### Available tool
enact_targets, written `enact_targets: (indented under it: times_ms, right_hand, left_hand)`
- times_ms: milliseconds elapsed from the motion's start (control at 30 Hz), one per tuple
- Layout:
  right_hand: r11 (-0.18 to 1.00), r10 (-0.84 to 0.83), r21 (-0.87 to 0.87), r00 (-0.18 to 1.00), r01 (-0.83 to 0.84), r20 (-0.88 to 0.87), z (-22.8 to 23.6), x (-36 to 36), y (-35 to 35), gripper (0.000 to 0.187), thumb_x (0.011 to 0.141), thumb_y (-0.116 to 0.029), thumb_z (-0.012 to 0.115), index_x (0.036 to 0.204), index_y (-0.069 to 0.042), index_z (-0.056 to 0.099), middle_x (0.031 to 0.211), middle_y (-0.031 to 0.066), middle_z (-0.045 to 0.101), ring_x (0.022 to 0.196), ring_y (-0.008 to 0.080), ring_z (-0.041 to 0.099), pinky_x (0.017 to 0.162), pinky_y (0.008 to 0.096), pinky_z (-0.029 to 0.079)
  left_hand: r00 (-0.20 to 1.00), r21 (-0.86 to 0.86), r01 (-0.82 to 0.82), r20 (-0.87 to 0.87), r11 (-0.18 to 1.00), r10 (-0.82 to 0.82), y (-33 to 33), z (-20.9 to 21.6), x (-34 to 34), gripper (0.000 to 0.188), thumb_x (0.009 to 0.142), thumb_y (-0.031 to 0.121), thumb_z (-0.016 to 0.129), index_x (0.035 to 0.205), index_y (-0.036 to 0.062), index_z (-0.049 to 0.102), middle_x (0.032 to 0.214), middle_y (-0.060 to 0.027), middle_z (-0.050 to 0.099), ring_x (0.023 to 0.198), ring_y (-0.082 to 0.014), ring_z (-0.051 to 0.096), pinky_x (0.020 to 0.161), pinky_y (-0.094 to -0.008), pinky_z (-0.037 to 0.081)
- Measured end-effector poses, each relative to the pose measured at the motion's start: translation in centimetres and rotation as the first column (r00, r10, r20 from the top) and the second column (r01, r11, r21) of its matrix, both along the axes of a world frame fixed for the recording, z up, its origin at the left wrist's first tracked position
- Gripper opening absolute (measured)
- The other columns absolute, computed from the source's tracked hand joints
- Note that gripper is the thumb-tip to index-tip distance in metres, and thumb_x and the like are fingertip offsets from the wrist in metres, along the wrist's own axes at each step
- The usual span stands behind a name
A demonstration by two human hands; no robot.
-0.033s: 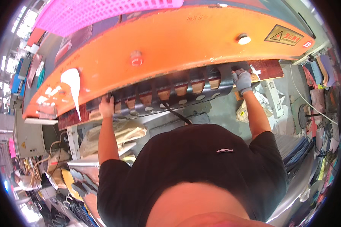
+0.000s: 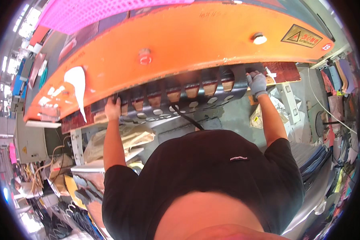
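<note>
A long black sheet (image 2: pixel 239 89) with a row of slots and round holes hangs over the front edge of a reddish-brown board (image 2: pixel 285 72), under an orange machine beam (image 2: pixel 188 38). My bare left hand (image 2: pixel 113 109) grips the sheet's left end, its fingertips partly lost in the shadow of the beam. At the right end, my right hand (image 2: pixel 257 83) wears a grey glove and has its fingers curled at the sheet's edge. A dark strap (image 2: pixel 188 119) dangles from the middle of the sheet toward my black shirt.
The beam carries a red button (image 2: pixel 145 57), a pale knob (image 2: pixel 259 38) and a warning label (image 2: pixel 301 36). On top sits a pink basket (image 2: pixel 108 14). Brown paper (image 2: pixel 122 140) lies below left; folded dark cloth (image 2: pixel 314 162) is stacked at right.
</note>
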State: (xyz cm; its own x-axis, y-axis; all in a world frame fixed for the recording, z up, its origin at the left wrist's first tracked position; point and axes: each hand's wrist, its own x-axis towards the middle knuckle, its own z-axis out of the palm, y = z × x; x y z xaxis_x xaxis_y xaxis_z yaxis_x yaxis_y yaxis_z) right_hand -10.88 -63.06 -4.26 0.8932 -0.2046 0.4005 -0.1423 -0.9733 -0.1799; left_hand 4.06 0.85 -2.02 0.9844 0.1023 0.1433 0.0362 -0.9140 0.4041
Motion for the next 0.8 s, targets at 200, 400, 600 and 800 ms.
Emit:
enact_targets:
  times_ms: [200, 400, 600, 800]
  right_hand:
    - [0.989, -0.075, 0.116, 0.990, 0.089, -0.119, 1.8, -0.1, 0.6, 0.031, 0.081, -0.032, 0.055, 0.068, -0.005, 0.064, 0.080, 0.0177, 0.063, 0.076, 0.0365, 0.061, 0.070, 0.0451, 0.049]
    - [0.976, -0.129, 0.162, 0.985, 0.146, -0.113, 0.9, -2.1, 1.0, 0.031, 0.078, -0.032, 0.056, 0.068, -0.004, 0.064, 0.081, 0.0189, 0.062, 0.077, 0.0363, 0.061, 0.072, 0.0448, 0.049]
    - [0.976, -0.084, 0.200, 0.996, 0.091, -0.041, 0.6, -11.3, 2.2, 0.030, 0.080, -0.031, 0.057, 0.071, -0.003, 0.066, 0.079, 0.0189, 0.062, 0.077, 0.0361, 0.060, 0.072, 0.0435, 0.048]
    - [0.929, -0.112, 0.370, 0.953, -0.001, 0.283, 4.4, -16.1, 10.9, 0.036, 0.082, -0.033, 0.063, 0.104, -0.005, 0.061, 0.104, 0.0146, 0.061, 0.096, 0.0312, 0.058, 0.085, 0.0398, 0.045]
  left_hand:
    - [0.999, 0.076, -0.041, 0.006, 0.996, 0.041, -0.5, 0.8, -0.5, 0.042, 0.081, 0.041, 0.060, 0.107, 0.0074, 0.061, 0.097, -0.0202, 0.065, 0.093, -0.0386, 0.061, 0.080, -0.0469, 0.048]
    - [1.000, 0.032, -0.014, 0.015, 0.999, 0.014, -0.5, 0.9, -3.3, 0.035, 0.082, 0.039, 0.059, 0.102, 0.0104, 0.062, 0.090, -0.0177, 0.067, 0.088, -0.0379, 0.062, 0.077, -0.0462, 0.048]
    - [0.998, 0.049, -0.059, -0.001, 0.997, 0.059, 0.9, 1.0, -12.5, 0.040, 0.084, 0.040, 0.058, 0.110, 0.0093, 0.058, 0.091, -0.0174, 0.067, 0.088, -0.0362, 0.063, 0.078, -0.0448, 0.047]
    - [0.941, 0.075, 0.189, 0.272, 0.979, -0.202, 0.0, 4.0, -21.5, 0.044, 0.082, 0.031, 0.064, 0.116, 0.0051, 0.054, 0.123, -0.0170, 0.053, 0.111, -0.0341, 0.051, 0.091, -0.0422, 0.041]
